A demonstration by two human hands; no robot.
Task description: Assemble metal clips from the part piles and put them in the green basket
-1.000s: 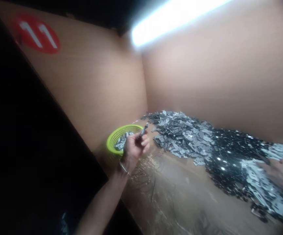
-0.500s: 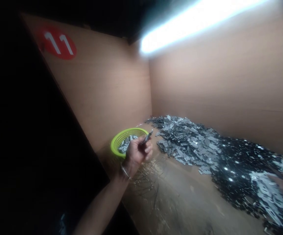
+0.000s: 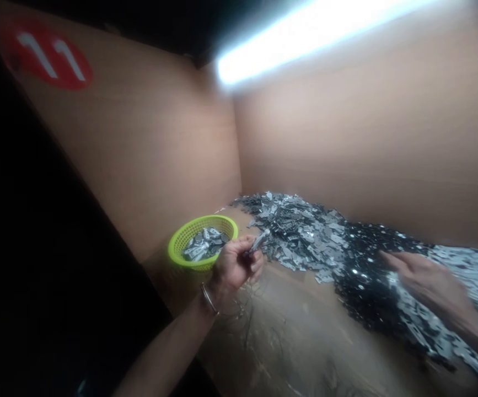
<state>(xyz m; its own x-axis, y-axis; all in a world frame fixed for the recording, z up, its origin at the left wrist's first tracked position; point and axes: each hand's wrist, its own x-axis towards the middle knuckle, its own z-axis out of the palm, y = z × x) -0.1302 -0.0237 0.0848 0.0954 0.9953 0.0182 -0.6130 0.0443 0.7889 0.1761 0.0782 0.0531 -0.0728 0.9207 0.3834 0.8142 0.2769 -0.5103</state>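
Note:
My left hand (image 3: pixel 235 266), with a bracelet on the wrist, pinches a small metal part (image 3: pixel 260 240) between thumb and fingers. It is beside the yellow-green plastic basket (image 3: pixel 173 255), which holds several similar metal parts (image 3: pixel 206 242). On the right, my right hand (image 3: pixel 429 278) is over the dark pile of small black parts (image 3: pixel 371 292), near the long silver strips. Motion smears its fingertips, so I cannot make out whether they hold anything.
A heap of flat grey metal pieces (image 3: pixel 300 231) lies against the back panel. Long silver strips (image 3: pixel 470 275) lie at the far right. A wooden side panel carries a red 11 sticker (image 3: pixel 52 58). A bright tube light (image 3: pixel 305 38) hangs above.
My right hand has come in from the right edge, moving left over the black parts. My left hand still holds the metal part, now to the right of the basket. The view has shifted right.

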